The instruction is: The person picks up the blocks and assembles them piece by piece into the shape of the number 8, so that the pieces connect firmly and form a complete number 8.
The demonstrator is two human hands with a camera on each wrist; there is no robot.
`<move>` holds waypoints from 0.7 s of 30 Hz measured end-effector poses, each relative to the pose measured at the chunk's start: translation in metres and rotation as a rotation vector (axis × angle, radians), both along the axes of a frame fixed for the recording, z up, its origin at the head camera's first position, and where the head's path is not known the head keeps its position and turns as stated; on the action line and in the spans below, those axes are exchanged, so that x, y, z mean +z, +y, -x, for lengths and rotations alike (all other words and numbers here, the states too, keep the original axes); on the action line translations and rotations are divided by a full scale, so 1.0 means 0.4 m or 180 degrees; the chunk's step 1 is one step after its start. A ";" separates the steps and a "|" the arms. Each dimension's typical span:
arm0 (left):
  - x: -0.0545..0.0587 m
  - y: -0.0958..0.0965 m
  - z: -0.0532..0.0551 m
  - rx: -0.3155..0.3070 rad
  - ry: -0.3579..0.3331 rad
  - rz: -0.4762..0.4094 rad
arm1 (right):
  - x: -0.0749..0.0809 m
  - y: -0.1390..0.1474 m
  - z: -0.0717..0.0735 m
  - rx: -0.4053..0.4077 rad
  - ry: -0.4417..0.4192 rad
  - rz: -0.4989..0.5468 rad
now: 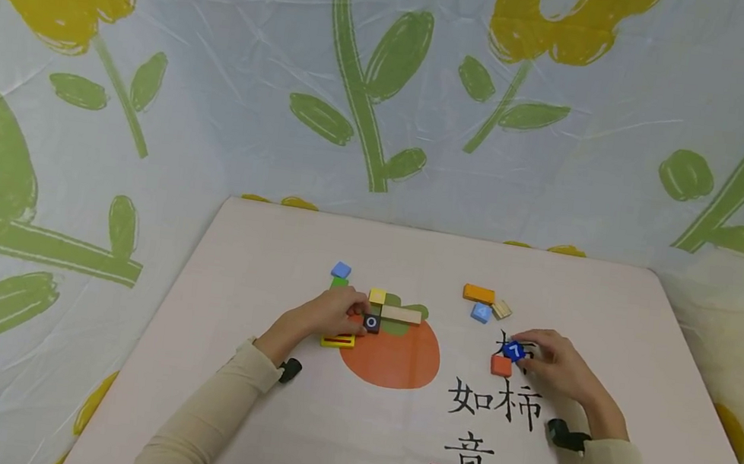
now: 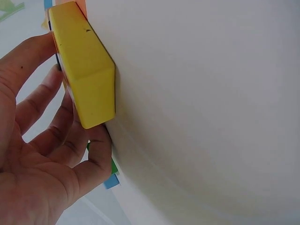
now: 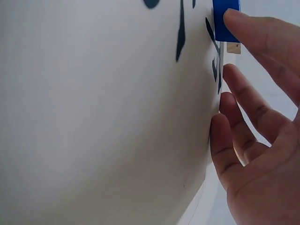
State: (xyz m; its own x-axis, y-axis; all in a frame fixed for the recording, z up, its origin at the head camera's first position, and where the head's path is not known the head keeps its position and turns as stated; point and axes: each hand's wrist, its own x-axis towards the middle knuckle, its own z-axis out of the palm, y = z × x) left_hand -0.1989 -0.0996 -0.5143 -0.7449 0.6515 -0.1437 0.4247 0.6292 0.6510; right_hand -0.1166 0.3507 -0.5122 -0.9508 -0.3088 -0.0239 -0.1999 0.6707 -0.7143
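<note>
My left hand [image 1: 334, 312] reaches in from the left, fingers curled, with thumb and fingertip at the left side of a black block [image 1: 371, 323] marked with a white ring. Just below it lies a yellow block [image 1: 337, 341] with a red stripe; in the left wrist view this yellow block [image 2: 89, 70] partly hides the fingertips. A small yellow block [image 1: 377, 296] and a long pale wooden block [image 1: 401, 315] adjoin the black one. On the right, my right hand [image 1: 557, 360] pinches a dark blue block [image 1: 514, 351] marked 7, beside a red-orange block [image 1: 500, 366].
Behind the left hand are a green block [image 1: 339, 283] and a light blue block [image 1: 341, 269]. An orange block [image 1: 478, 294], a light blue numbered block [image 1: 481, 313] and a wooden block [image 1: 502, 309] lie together at the back right. The pale tabletop [image 1: 266, 434] bears a printed persimmon and black characters.
</note>
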 end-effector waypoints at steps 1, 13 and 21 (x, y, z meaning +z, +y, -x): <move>0.000 0.000 -0.001 0.0003 -0.0010 -0.0010 | -0.001 -0.001 -0.001 -0.0030 0.0016 -0.0044; -0.009 -0.002 -0.001 0.0047 -0.0049 0.0004 | -0.008 -0.014 -0.005 -0.0261 0.0130 -0.0359; -0.003 0.001 -0.004 0.0066 -0.0039 -0.0007 | -0.004 -0.017 -0.008 -0.0620 -0.0146 -0.0379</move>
